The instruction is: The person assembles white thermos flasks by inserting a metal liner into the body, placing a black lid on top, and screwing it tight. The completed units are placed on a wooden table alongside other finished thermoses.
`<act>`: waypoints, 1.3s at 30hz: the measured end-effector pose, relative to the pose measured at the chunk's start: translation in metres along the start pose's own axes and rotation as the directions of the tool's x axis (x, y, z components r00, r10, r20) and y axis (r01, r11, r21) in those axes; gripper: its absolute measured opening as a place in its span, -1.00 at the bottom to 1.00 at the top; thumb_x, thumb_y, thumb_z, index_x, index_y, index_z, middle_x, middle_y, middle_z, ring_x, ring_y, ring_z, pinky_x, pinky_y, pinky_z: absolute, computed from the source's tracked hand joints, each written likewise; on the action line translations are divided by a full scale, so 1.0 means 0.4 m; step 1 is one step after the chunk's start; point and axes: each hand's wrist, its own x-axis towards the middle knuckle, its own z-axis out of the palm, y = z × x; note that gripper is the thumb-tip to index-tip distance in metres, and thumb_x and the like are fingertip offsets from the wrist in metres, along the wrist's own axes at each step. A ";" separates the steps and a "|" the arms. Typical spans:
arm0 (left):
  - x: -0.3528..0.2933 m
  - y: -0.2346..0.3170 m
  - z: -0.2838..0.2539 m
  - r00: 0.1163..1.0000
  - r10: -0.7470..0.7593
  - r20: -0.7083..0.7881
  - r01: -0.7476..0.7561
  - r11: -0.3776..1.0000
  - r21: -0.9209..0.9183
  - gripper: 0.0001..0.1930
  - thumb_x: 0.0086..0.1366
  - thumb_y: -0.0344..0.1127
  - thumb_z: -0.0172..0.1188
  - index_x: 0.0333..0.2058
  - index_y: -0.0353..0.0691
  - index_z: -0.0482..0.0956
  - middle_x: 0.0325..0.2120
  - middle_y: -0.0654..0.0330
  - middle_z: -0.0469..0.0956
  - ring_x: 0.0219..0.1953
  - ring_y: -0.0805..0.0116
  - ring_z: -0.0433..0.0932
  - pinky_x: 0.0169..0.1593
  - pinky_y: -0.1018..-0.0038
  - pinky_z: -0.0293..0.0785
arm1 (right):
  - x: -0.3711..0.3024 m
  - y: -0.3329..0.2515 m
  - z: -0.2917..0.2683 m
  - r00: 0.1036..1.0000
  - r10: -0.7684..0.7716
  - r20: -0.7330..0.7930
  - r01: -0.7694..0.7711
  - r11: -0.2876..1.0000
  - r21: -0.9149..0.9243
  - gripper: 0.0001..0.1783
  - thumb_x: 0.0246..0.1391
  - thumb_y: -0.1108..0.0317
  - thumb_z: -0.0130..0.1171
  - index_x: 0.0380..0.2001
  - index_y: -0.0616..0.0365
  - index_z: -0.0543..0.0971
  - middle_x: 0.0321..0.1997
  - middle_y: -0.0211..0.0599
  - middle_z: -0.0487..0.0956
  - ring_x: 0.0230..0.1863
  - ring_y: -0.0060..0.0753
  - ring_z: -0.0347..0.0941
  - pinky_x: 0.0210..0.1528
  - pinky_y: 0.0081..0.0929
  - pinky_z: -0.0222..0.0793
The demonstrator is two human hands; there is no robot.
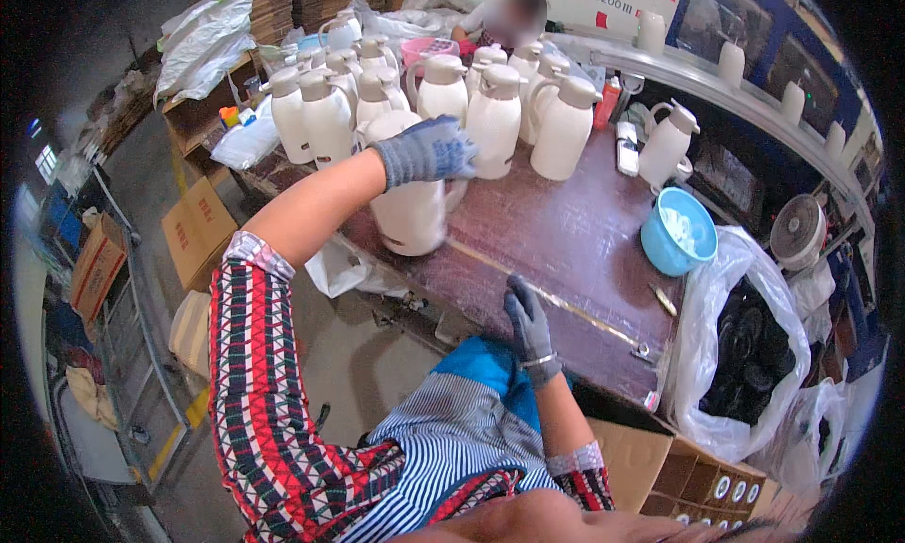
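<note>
My left hand [426,153], in a grey-blue work glove, reaches across the upper part of a cream thermos jug [412,224] near the table's left front edge. Its fingers are curled by the jug's lid and handle; the exact grip is partly hidden behind the glove. My right hand [530,324], also gloved, is at the table's front edge with fingers stretched out and nothing in them. Just beyond the left hand stand several similar jugs with beige-grey lids, among them one thermos jug [563,133] at the group's right end.
A blue basin [678,232] and another jug [667,147] stand on the table's right side. Beside it is a clear plastic bag [702,354] of black parts. Cartons [198,230] lie on the floor at left. Another person [509,20] is beyond the table.
</note>
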 end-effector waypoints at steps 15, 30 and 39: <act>-0.423 -0.101 0.366 0.645 -0.712 0.278 0.669 0.701 0.247 -0.83 0.29 -0.16 0.14 -0.20 0.18 0.69 0.40 0.29 0.27 0.50 -0.06 0.04 0.36 -0.55 -0.20 | -0.084 -0.015 -0.088 0.985 0.172 -0.010 -0.172 0.983 -0.062 -0.62 0.41 0.21 0.11 0.09 0.27 0.59 0.02 -0.27 0.65 -0.01 -0.43 0.56 0.11 -0.42 0.49; 0.088 -0.222 0.566 0.069 -0.983 -0.172 0.637 0.176 -0.751 -0.41 0.34 -0.20 0.19 0.29 -0.30 0.36 0.26 -0.22 0.36 0.29 -0.18 0.37 0.34 0.13 0.31 | -0.118 -0.025 -0.151 0.975 0.216 0.052 -0.218 0.975 0.046 -0.65 0.39 0.29 0.08 0.12 0.22 0.61 0.07 -0.25 0.66 0.07 -0.45 0.54 0.16 -0.44 0.45; 0.042 -0.495 0.792 0.190 -0.931 0.313 0.517 -0.176 -0.838 -0.03 0.18 0.57 0.10 0.14 -0.31 0.55 0.13 -0.14 0.57 0.22 -0.09 0.50 0.27 0.19 0.38 | -0.115 -0.020 -0.188 0.952 0.289 0.103 -0.306 0.925 0.228 -0.52 0.43 0.15 0.06 0.21 0.28 0.54 0.21 -0.19 0.60 0.19 -0.35 0.49 0.30 -0.33 0.36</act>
